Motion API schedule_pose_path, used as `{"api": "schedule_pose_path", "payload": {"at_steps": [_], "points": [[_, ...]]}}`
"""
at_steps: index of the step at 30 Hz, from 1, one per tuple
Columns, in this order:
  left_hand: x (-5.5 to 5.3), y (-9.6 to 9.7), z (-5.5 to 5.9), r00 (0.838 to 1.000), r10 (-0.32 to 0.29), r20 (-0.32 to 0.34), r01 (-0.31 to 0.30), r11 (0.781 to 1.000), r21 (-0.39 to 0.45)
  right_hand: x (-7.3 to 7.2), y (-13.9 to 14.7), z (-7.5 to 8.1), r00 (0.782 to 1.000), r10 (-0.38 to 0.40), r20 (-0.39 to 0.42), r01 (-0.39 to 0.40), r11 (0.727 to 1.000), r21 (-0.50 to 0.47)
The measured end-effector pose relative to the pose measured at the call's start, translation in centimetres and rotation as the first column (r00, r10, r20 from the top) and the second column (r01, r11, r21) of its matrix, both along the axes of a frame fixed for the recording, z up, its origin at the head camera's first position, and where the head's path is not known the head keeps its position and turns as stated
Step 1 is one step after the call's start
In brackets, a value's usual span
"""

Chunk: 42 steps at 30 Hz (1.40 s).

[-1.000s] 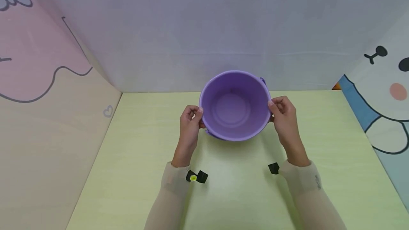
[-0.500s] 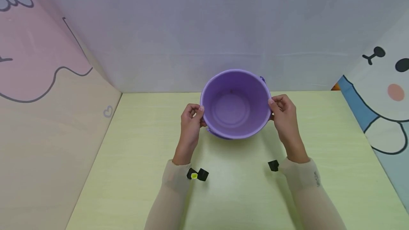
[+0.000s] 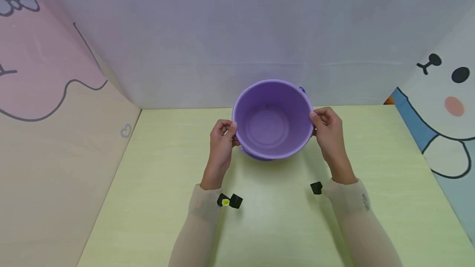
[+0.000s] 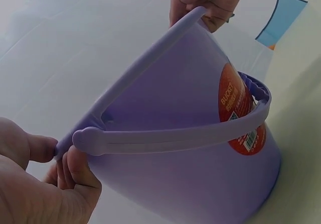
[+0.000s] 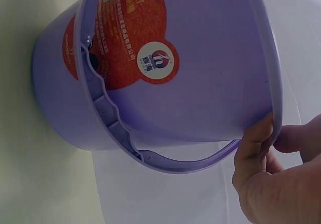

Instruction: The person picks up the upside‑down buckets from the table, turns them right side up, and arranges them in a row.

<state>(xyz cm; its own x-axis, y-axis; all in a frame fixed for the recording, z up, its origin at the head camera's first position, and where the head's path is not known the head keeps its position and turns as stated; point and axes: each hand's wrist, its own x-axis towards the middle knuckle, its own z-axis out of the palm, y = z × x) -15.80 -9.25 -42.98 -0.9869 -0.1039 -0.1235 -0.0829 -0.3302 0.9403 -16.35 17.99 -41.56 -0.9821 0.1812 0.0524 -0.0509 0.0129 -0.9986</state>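
A purple plastic bucket (image 3: pixel 268 125) stands at the back middle of the table, its mouth facing up toward the head camera. My left hand (image 3: pixel 222 137) pinches its rim on the left, thumb inside and fingers curled under the lip. On the opposite side my right hand (image 3: pixel 329 129) grips the rim the same way. The handle (image 4: pixel 180 137) hangs down along the near wall, below the rim, in the left wrist view. A red label (image 5: pixel 128 28) with a round white logo is stuck to the outside wall in the right wrist view.
The pale yellow-green table (image 3: pixel 159 201) meets a whitish cloth backdrop (image 3: pixel 222 36) just behind the bucket. Cartoon-printed panels (image 3: pixel 449 114) flank the table on both sides. Small black cubes (image 3: pixel 236 201) sit at the sleeve cuffs.
Both hands keep their hold on the rim. The bucket has shifted very slightly away toward the backdrop, and the right forearm has moved slightly up with it.
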Motion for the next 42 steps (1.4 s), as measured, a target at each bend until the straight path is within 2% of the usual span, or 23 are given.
{"api": "schedule_pose_path", "payload": {"at_steps": [9,15,25,35,42], "points": [[-0.5,0.1,0.2,1.0,0.016,0.003,-0.017,0.999,0.037,-1.3,-0.2,0.2,1.0,0.012,0.005,-0.012,0.997,0.077],[-1.0,0.2,0.2,0.999,0.028,0.028,-0.029,0.998,0.06,-1.9,-0.2,0.6,1.0,0.006,0.016,-0.007,0.994,0.106],[-1.8,0.2,0.2,0.998,0.018,0.061,-0.025,0.993,0.112,-3.0,0.1,0.6,0.996,0.031,0.079,-0.034,0.999,0.042],[-2.6,-0.1,0.3,0.994,0.008,0.109,-0.021,0.994,0.112,-3.7,0.3,1.1,0.992,0.066,0.106,-0.067,0.998,0.009],[-3.3,-0.4,0.3,0.991,0.0,0.133,-0.016,0.993,0.12,-4.2,0.4,1.2,0.987,0.098,0.125,-0.092,0.995,-0.049]]}}
